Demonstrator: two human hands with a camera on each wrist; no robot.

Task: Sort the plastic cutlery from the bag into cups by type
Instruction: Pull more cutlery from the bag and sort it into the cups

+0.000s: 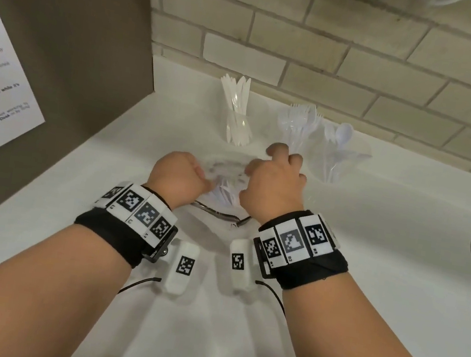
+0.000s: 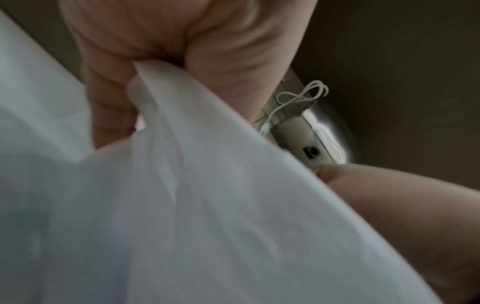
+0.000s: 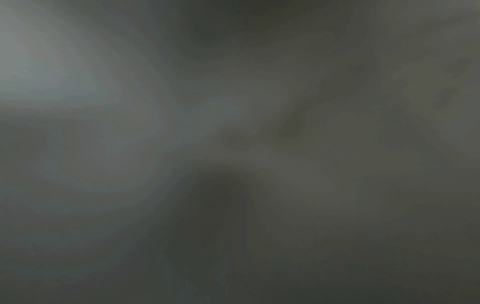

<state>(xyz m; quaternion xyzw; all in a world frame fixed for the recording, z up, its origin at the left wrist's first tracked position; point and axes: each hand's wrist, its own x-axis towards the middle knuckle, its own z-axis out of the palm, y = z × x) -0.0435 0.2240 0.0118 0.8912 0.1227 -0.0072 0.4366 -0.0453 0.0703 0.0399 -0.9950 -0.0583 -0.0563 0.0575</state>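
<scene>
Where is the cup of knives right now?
In the head view, the cup of knives stands at the back of the counter, leftmost of three cups, beside the cup of forks.

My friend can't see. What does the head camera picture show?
Two hands, left hand and right hand, hold open a clear bag of white cutlery on a white counter. Behind stand three clear cups: knives, forks, spoons.
</scene>
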